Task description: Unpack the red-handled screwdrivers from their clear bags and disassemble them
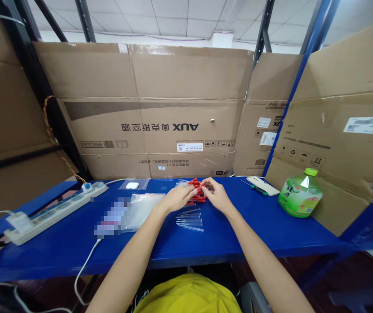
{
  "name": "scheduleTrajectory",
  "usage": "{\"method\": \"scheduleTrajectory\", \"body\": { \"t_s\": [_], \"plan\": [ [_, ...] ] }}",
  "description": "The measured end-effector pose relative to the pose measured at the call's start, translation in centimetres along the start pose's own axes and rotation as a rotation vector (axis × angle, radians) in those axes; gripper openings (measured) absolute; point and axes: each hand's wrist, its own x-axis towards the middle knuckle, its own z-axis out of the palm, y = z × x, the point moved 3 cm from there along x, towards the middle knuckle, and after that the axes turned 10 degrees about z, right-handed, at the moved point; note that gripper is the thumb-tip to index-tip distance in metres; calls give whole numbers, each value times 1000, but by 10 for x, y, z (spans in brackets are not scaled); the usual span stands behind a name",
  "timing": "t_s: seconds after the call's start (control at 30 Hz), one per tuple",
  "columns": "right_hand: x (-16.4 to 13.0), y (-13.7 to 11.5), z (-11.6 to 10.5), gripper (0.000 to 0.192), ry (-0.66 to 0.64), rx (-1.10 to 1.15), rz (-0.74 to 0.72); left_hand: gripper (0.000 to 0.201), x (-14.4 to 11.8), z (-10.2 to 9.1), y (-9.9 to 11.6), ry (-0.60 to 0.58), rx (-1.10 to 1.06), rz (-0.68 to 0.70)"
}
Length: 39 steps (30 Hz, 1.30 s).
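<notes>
My left hand and my right hand meet over a pile of red rubber bulbs on the blue table. The fingertips of my right hand pinch at a small red bulb, partly covered by the fingers. Closed too, my left hand has its thumb and fingers pressed together close by; what lies in them is too small to make out. Thin clear tubes lie in a loose row just in front of the pile. More clear tubes show behind my left hand.
Clear plastic bags and a blurred-out phone-like item lie left, near a power strip. A white case sits behind them. At right are a pale phone, a green screwdriver and a green bottle. Cardboard walls surround the table.
</notes>
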Motion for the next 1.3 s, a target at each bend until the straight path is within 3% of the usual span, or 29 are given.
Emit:
{"method": "scheduleTrajectory", "body": {
  "t_s": [0.13,0.43,0.97,1.3],
  "plan": [
    [-5,-6,2,17,13,-189,-70,38,0,2,2,-24,48,-65],
    [-11,-15,8,13,6,-624,-17,35,1,4,6,-37,67,-59],
    [-11,-19,18,11,51,-741,-95,28,6,1,15,-93,67,-6],
    [-10,-15,17,14,52,-616,-177,26,6,-2,16,-44,81,25]
  ]
}}
